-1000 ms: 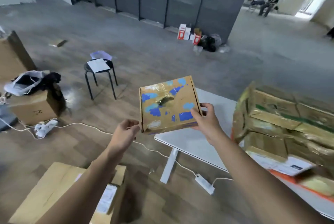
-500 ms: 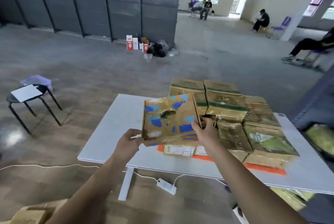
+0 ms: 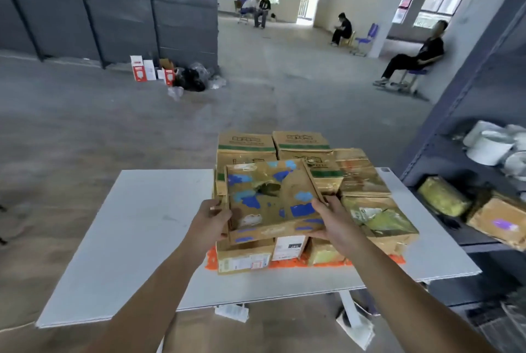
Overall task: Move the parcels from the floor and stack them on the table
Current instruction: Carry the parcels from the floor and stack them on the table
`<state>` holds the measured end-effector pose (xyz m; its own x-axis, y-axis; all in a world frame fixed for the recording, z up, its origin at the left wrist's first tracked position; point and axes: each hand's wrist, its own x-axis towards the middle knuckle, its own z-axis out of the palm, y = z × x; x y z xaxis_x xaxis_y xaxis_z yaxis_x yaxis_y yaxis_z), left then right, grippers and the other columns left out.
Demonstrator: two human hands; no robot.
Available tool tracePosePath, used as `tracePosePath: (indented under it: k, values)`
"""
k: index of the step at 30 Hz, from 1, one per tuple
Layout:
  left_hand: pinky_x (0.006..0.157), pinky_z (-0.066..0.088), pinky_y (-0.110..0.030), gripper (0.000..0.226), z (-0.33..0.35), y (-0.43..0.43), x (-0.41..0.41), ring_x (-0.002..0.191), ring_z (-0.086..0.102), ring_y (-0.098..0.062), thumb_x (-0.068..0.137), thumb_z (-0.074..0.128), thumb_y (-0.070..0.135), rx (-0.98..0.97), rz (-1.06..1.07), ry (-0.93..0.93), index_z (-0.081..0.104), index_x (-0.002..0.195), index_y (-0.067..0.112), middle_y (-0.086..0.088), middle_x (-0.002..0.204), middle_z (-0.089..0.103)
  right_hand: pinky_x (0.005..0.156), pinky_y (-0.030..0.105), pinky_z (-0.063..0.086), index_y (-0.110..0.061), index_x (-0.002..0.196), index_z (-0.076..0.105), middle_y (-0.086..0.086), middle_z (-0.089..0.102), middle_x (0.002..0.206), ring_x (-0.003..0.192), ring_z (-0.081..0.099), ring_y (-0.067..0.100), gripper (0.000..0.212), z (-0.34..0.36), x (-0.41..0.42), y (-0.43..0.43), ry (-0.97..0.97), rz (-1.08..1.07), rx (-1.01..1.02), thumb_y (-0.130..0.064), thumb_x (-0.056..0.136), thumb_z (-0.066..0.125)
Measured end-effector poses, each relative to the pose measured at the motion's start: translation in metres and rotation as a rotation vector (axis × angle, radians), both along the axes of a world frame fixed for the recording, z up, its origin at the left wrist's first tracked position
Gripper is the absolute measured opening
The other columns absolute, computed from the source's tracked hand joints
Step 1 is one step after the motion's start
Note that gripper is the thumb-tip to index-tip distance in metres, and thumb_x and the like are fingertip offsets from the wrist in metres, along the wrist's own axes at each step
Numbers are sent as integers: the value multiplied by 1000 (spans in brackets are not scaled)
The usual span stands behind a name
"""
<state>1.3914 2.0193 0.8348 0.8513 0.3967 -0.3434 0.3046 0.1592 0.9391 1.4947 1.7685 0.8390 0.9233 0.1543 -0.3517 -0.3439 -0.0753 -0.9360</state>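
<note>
White table (image 3: pixel 136 239), orange sheet (image 3: pixel 210 260) on its right half, cardboard parcels (image 3: pixel 361 173) stacked there

I've swung the flat parcel (image 3: pixel 273 202) across: it was out beside the table (image 3: pixel 142 224), now it's above the stack (image 3: pixel 367 176), tipped flatter, and my left hand (image 3: pixel 209 223) has closed on its edge.

One view, from the head
We look forward and down through a wide lens: left hand (image 3: pixel 209 223), right hand (image 3: pixel 334 223) and parcel (image 3: pixel 284 210) sit close, table (image 3: pixel 136 239) beneath, the room stretching far beyond.
</note>
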Motion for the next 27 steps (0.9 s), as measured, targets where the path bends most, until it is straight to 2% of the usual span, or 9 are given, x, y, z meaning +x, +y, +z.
tracePosePath:
  k: [3,5,7,11,14,17,21,25,27]
  values:
    - [63,54,-32,43,9,-5,33,86,65,-20,92,61,24,-43,-3,-41,42,131,23,-9,115,61,83,54,57,-23,119,52,2,59,121,105,66,29,26,21,11,-14,-28,-39,32,-29,95,61]
    - [68,57,-36,52,10,-11,50,89,67,-21,89,65,30,-67,-23,-59,39,134,25,-7,116,61,81,51,57,-25,112,55,2,63,114,98,68,27,16,30,16,-26,-58,-63,45,-26,96,59]
    - [77,59,-43,61,9,-17,66,93,68,-21,86,68,37,-82,-39,-55,37,138,27,-7,121,61,78,50,58,-22,116,57,3,67,110,88,71,23,19,34,24,-41,-78,-80,54,-25,98,57]
    - [77,59,-44,45,12,-42,94,92,68,-20,88,65,41,-108,-115,-15,49,127,26,-5,111,66,63,42,58,-15,125,60,4,67,114,81,70,15,30,35,46,-77,-103,-96,6,-29,99,53]
    - [77,58,-42,32,17,-71,115,91,68,-26,85,69,37,-138,-238,47,56,109,19,-10,108,68,56,35,54,-14,121,64,10,69,112,82,68,23,32,30,72,-106,-135,-136,-21,-34,100,52]
    - [80,57,-48,32,17,-105,142,90,68,-32,85,71,25,-214,-270,41,55,111,14,-16,107,68,61,39,54,-9,110,65,19,70,105,86,67,35,35,25,109,-133,-144,-229,14,-40,98,53]
    - [73,59,-49,37,18,-166,188,97,67,-32,87,69,20,-320,-159,5,52,118,11,-14,113,65,66,39,52,-9,125,55,11,68,101,82,65,31,50,18,166,-167,-98,-285,121,-47,93,58]
    - [77,58,-51,34,17,-231,237,94,67,-34,89,67,21,-310,63,32,47,115,15,-13,113,60,63,40,56,-22,139,40,7,65,124,92,69,27,82,13,210,-201,-3,-93,80,-64,74,66]
    - [77,58,-50,44,18,-254,256,93,68,-35,90,66,24,-346,139,49,42,126,18,-12,117,59,75,46,58,-25,132,42,0,61,125,103,64,23,62,15,222,-214,2,21,-3,-58,83,63]
